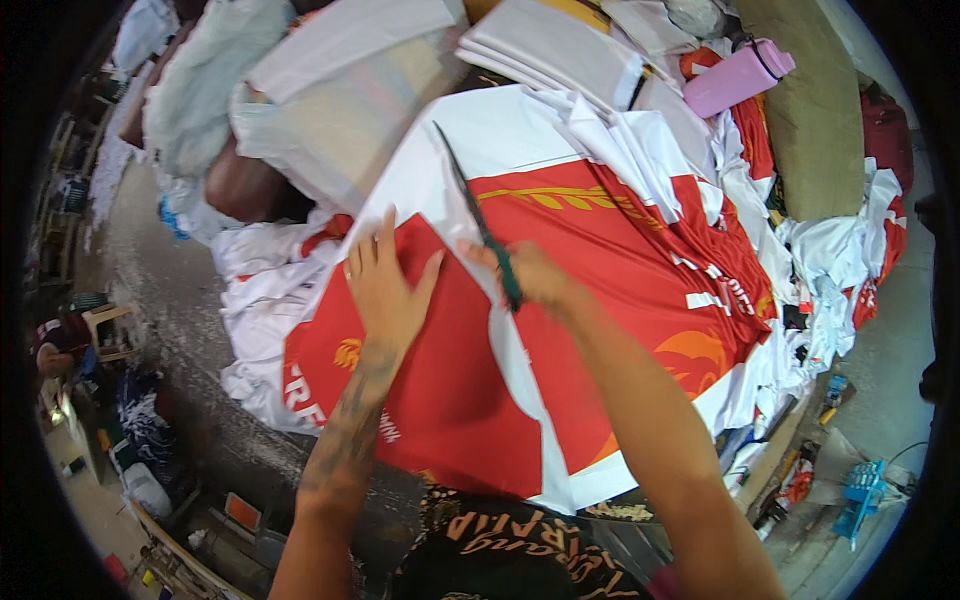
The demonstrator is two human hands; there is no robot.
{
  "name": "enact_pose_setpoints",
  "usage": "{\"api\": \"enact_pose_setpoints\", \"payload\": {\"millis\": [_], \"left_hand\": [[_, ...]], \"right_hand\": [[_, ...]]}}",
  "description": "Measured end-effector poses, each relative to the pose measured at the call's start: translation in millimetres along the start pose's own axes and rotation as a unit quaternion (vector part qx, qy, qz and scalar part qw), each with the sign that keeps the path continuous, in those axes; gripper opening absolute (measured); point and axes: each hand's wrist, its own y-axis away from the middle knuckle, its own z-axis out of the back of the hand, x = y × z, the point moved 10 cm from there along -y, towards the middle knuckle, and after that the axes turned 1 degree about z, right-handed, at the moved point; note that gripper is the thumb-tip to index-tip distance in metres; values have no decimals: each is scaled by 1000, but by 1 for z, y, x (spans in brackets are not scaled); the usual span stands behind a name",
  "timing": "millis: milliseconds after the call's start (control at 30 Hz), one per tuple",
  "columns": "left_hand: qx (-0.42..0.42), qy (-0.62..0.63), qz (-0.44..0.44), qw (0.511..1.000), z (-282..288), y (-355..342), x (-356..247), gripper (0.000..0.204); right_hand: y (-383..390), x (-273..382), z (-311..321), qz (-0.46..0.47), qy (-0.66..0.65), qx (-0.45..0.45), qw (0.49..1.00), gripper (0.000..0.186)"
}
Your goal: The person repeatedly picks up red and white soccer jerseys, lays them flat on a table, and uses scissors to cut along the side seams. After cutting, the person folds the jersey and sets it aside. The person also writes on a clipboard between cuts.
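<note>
A large sheet of white fabric with red printed panels lies spread before me. Its left red panel [455,370] has a small yellow emblem and white lettering. My left hand [388,290] rests flat on that panel's upper edge, fingers spread, near the white strip. My right hand [535,273] is closed around the dark green handle of long scissors [463,185]. The dark blade points up and left over the white fabric between the panels. Beside it, the right red panel [590,290] carries a gold leaf pattern. Where the lower blade lies relative to the cloth I cannot tell.
Folded white fabric [555,55] and a clear plastic bag [320,130] lie beyond the sheet. A pink bottle [735,80] rests on the pile at far right. Bunched white and red cloth [265,290] sits at the left, with more heaped along the right.
</note>
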Motion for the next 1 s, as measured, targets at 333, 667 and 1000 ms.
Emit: {"api": "enact_pose_setpoints", "payload": {"millis": [333,667,1000], "left_hand": [[269,70,-142,950,-39,287,-20,22],[176,-184,-322,912,-172,175,-187,73],[218,-2,-146,965,12,303,41,35]], "right_hand": [[160,-33,22,220,47,-61,972,56],[527,-457,155,-149,170,-589,776,39],[553,-520,168,-40,70,-622,778,58]]}}
